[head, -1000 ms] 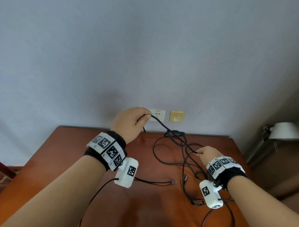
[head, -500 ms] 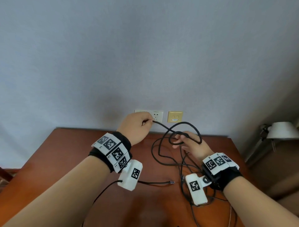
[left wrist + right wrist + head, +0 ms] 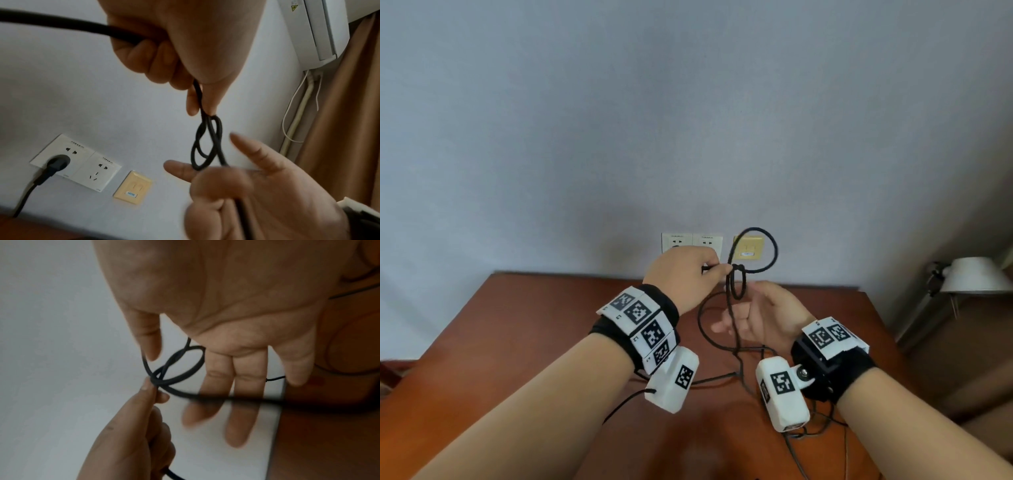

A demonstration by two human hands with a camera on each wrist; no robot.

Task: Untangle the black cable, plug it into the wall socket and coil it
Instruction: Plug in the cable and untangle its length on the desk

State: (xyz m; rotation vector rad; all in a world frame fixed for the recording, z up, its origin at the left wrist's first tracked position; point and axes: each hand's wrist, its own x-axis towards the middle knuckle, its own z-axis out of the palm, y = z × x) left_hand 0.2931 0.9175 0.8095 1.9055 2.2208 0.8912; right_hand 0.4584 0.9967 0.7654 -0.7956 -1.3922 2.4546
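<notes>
The black cable (image 3: 756,271) is plugged into the left white wall socket (image 3: 61,151) by its plug (image 3: 57,162). My left hand (image 3: 717,269) pinches the cable right at a loose knot (image 3: 736,284), held up above the table in front of the wall. A big loop rises from the knot across the yellow wall plate (image 3: 748,248). In the left wrist view the left hand (image 3: 200,107) pinches just above the knot (image 3: 205,142). My right hand (image 3: 739,315) is beneath the knot, palm turned up and fingers straight. The cable lies across its fingers (image 3: 244,402) and hangs down to the table.
The brown wooden table (image 3: 551,325) stands against the grey wall, with more slack cable (image 3: 709,378) and thin wrist-camera leads on it. A white desk lamp (image 3: 972,277) stands at the right. An air conditioner (image 3: 316,29) and brown curtain (image 3: 349,129) are at the right.
My left hand slid from the socket along the cable to the knot. My right hand let go of the loops, turned palm up and opened below the knot, which rose off the table.
</notes>
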